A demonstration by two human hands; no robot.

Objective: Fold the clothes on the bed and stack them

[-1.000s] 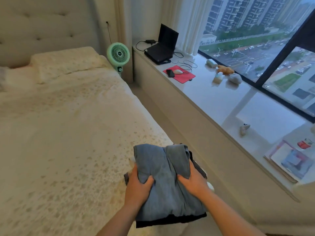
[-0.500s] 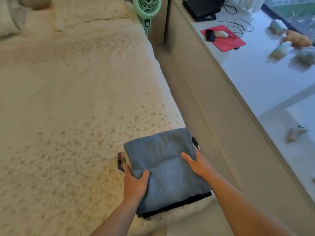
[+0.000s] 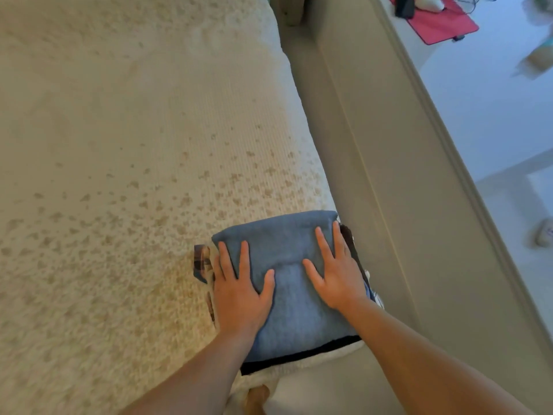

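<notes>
A folded blue garment (image 3: pixel 287 298) lies on top of a small stack at the near right corner of the bed (image 3: pixel 125 163). A black folded piece (image 3: pixel 299 356) shows under its near edge, and a plaid piece (image 3: pixel 201 262) sticks out at the left. My left hand (image 3: pixel 239 292) lies flat on the left part of the blue garment with fingers spread. On the right part my right hand (image 3: pixel 335 274) presses down flat, fingers straight.
The bed's cream, speckled cover stretches away to the left and back. A narrow gap runs between the bed and a long window ledge (image 3: pixel 484 121) on the right, which bears a red mouse pad (image 3: pixel 437 22) and small items.
The stack has come down onto the bed corner. Both hands have let go of its sides and now lie flat on top. The view has tilted down.
</notes>
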